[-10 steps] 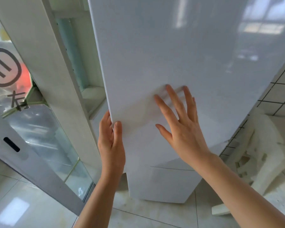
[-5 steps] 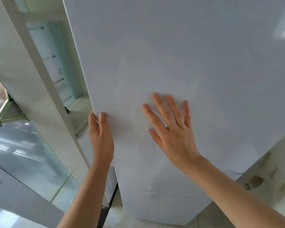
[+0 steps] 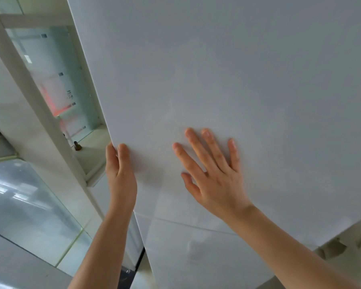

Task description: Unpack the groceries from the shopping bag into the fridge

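The fridge door (image 3: 227,76) fills most of the head view as a plain white panel, its long axis running upright and leaning toward the top left of the frame; its free edge lies on the left, its broad outer face is turned toward the wearer, and the side that presumably carries the hinge is out of frame to the right; the left hand (image 3: 120,174) is set on that free edge, the thumb laid on the front face and the fingers wrapped behind the edge, so the edge is grasped; the right hand (image 3: 213,176) is laid flat on the face just to the right, fingers straight and spread, nothing being held by it; the left hand is therefore the nearer to the edge on which any swing depends, and the right only steadies the panel; beyond the edge a slice of the fridge interior (image 3: 56,84) is seen, with a pale back wall and a shelf ledge, which suggests the door stands partly open; a lower door (image 3: 196,253) sits closed beneath the hands; neither the shopping bag nor any groceries are in view; whether the door is being pulled open or pushed to cannot be judged from this frame alone.
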The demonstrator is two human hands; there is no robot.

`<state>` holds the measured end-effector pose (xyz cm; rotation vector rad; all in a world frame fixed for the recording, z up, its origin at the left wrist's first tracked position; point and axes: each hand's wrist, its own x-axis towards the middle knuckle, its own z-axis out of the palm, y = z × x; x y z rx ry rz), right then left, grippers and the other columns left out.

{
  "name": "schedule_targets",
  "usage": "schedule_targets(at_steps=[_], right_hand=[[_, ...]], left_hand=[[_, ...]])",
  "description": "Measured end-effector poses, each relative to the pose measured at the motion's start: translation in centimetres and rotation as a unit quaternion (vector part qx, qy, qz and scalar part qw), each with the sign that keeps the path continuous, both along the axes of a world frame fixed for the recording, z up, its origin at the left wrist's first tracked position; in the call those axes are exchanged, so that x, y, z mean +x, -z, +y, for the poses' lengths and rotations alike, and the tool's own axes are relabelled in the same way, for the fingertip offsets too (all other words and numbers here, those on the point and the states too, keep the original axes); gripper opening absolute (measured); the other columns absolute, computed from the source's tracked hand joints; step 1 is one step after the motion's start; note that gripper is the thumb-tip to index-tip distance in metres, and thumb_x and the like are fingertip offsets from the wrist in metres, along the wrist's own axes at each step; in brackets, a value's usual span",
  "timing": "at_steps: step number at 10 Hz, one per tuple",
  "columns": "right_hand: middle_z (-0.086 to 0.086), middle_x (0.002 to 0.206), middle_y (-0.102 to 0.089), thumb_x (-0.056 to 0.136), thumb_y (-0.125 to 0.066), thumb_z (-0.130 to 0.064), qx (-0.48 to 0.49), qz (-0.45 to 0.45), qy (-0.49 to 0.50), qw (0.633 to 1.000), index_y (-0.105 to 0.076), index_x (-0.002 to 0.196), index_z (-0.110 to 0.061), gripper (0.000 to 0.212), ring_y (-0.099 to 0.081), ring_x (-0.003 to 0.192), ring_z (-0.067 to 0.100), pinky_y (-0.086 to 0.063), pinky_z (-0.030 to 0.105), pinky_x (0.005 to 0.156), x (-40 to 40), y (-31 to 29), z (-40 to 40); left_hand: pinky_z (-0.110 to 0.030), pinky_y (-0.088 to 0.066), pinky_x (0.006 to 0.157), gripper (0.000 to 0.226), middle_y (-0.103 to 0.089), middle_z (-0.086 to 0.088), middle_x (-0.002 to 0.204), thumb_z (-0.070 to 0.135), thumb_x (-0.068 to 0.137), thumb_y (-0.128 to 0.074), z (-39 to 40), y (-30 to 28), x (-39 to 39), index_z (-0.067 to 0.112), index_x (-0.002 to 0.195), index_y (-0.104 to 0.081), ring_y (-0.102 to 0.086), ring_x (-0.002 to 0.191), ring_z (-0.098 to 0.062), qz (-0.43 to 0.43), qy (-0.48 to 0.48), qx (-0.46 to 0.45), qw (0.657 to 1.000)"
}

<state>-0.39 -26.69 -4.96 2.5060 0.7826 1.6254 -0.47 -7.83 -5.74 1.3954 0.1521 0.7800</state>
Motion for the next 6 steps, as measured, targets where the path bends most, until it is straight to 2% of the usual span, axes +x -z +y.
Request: schedule_targets(at_steps=[2, 3, 4, 5, 6], right_hand=[[0.001, 0.154, -0.024, 0.090, -0.055, -0.034, -0.016, -0.005, -0.013, 1.000, -0.041, 0.143, -0.027, 0.055, -0.019, 0.146, 0.020, -0.008, 0.047, 0.118, 0.3, 0.0, -0.3], [0.002, 0.154, -0.025, 0.091, -0.053, -0.033, -0.024, 0.004, -0.018, 1.000, -0.042, 0.143, -0.025, 0.054, -0.019, 0.145, 0.022, -0.007, 0.048, 0.118, 0.1, -0.2, -0.4], [0.003, 0.155, -0.024, 0.090, -0.055, -0.031, -0.032, 0.023, -0.020, 0.999, -0.042, 0.143, -0.025, 0.054, -0.019, 0.145, 0.023, -0.009, 0.048, 0.118, 0.2, -0.5, -0.6], [0.004, 0.155, -0.026, 0.086, -0.059, -0.023, -0.032, 0.062, -0.049, 0.996, -0.047, 0.140, -0.021, 0.056, -0.021, 0.144, 0.023, -0.011, 0.047, 0.117, -0.5, -1.0, -1.0], [0.011, 0.152, -0.034, 0.083, -0.061, -0.012, -0.009, 0.095, -0.090, 0.991, -0.053, 0.132, -0.010, 0.050, -0.025, 0.143, 0.029, -0.017, 0.047, 0.117, -2.2, -2.0, -2.3]], left_hand=[[-0.014, -0.040, 0.066, 0.021, -0.053, 0.005, 0.083, 0.023, 0.104, -0.038, 0.3, -0.4, -0.5, 0.013, 0.098, -0.055, -0.047, 0.070, 0.000, 0.026, -0.009, 0.033, 0.999], [-0.013, -0.041, 0.065, 0.023, -0.058, 0.013, 0.078, 0.029, 0.103, -0.041, 1.1, -0.4, -1.0, 0.015, 0.101, -0.059, -0.051, 0.066, 0.005, 0.062, -0.002, 0.059, 0.996], [-0.031, -0.045, 0.075, 0.030, -0.063, 0.003, 0.080, 0.043, 0.094, -0.049, 2.7, 0.5, -1.2, 0.017, 0.096, -0.062, -0.055, 0.073, -0.007, 0.141, 0.014, 0.117, 0.983], [-0.034, -0.043, 0.094, 0.035, -0.067, -0.006, 0.120, 0.027, 0.092, -0.057, 3.2, 1.9, -3.3, 0.019, 0.126, -0.060, -0.060, 0.113, -0.021, 0.220, 0.023, 0.179, 0.959], [-0.038, -0.040, 0.105, 0.047, -0.057, -0.010, 0.136, 0.017, 0.092, -0.057, 2.9, 3.0, -7.0, 0.018, 0.138, -0.051, -0.051, 0.127, -0.024, 0.259, -0.014, 0.244, 0.934]])
